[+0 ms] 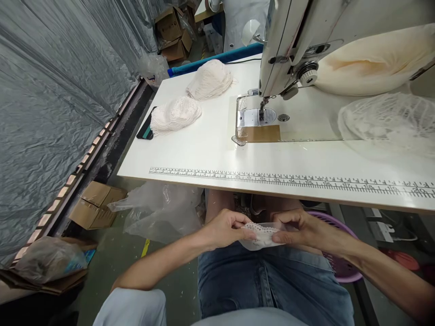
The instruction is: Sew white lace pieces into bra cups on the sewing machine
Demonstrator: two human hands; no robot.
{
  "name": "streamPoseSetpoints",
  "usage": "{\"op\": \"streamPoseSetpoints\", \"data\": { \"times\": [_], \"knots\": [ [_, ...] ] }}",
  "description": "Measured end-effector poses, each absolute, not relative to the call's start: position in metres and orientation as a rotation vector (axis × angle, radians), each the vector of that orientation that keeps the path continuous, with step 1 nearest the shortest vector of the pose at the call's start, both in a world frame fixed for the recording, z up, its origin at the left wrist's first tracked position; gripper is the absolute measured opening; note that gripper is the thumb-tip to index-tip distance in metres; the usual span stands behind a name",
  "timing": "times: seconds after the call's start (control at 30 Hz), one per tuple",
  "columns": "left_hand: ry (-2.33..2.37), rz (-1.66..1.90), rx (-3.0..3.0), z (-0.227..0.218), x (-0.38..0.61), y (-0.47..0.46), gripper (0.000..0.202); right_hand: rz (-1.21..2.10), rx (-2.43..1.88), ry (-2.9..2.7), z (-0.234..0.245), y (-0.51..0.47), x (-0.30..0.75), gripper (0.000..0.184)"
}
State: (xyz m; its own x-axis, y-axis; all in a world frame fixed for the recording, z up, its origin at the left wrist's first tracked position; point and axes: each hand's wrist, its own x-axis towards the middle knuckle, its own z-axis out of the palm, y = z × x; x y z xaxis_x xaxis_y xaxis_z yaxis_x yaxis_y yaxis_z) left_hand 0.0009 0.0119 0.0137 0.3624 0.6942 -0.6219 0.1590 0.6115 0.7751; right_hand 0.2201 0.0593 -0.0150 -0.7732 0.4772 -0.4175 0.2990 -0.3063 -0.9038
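Left hand point(224, 229) and right hand point(301, 229) pinched closed, we are holding 1 lace piece point(261, 234); 2 lace piles point(176, 115) are perhaps waiting.

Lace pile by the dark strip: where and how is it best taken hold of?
Probably pinch the lace pile along its near edge, coming from the ruler side: it lies low, that edge is exposed, and another lace pile crowds its far side.

On our table point(193, 151), 2 lace piles point(210, 80) lie left of the sewing machine point(281, 54); our lace piece point(261, 235) is before the table.
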Motion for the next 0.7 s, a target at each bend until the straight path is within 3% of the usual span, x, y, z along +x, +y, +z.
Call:
{"op": "streamPoseSetpoints", "data": {
  "times": [0.4, 0.57, 0.7],
  "knots": [
    [1.032, 0.360, 0.687, 0.020, -0.008, 0.015, 0.046, 2.397, -0.884, -1.700, 0.004, 0.059, 0.216, 0.030],
    [1.163, 0.386, 0.781, 0.015, 0.002, 0.015, 0.027, 2.406, -0.867, -1.721, 0.005, 0.059, 0.216, 0.028],
    [1.115, 0.380, 0.733, 0.017, -0.003, 0.017, 0.026, 2.466, -0.808, -1.771, 0.000, 0.060, 0.226, 0.030]
  ]
}}
